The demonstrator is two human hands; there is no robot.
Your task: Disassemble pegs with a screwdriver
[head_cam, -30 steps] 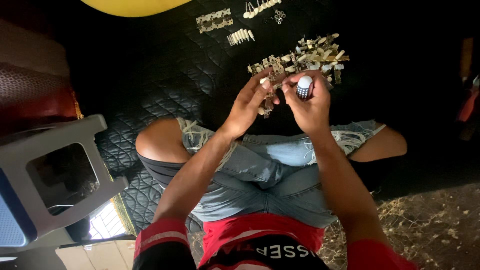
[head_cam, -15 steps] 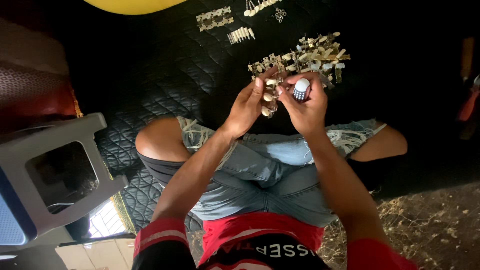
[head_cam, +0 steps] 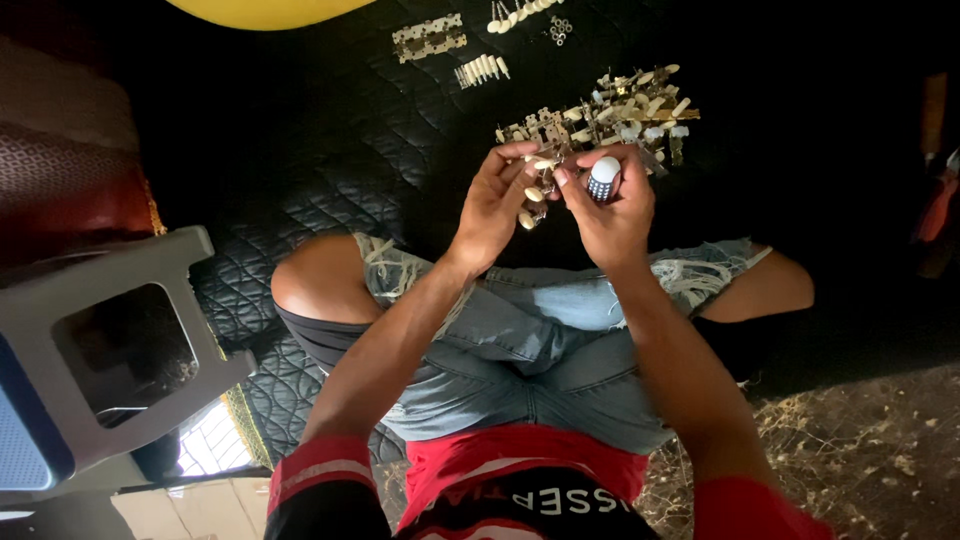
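Small brass-coloured metal fittings with cream oval knobs sit pinched between our two hands, held up over our crossed legs and just in front of the heap they seem to match. Going left to right: our left hand curls shut around the strip of fittings, fingers wrapped over its top. Our right hand is closed on a stubby tool with a white domed cap and dark ribbed grip, its working end hidden between the hands.

We judge the risk to be in how small the parts are. The knobs hang loose below the left fingers, so a slip of the tool could knock one free, and it would vanish in the folds of the black quilted mat or roll toward the straw-strewn ground at the right. The tool tip could also jab a fingertip, since both hands sit touching.

Around us, a grey plastic stool lies on its side at far left, near our bare knee. Farther up the mat lie a flat brass plate strip, a short row of cream pegs, and the big loose pile of brass fittings just beyond the hands, close enough to be scattered by a careless elbow.
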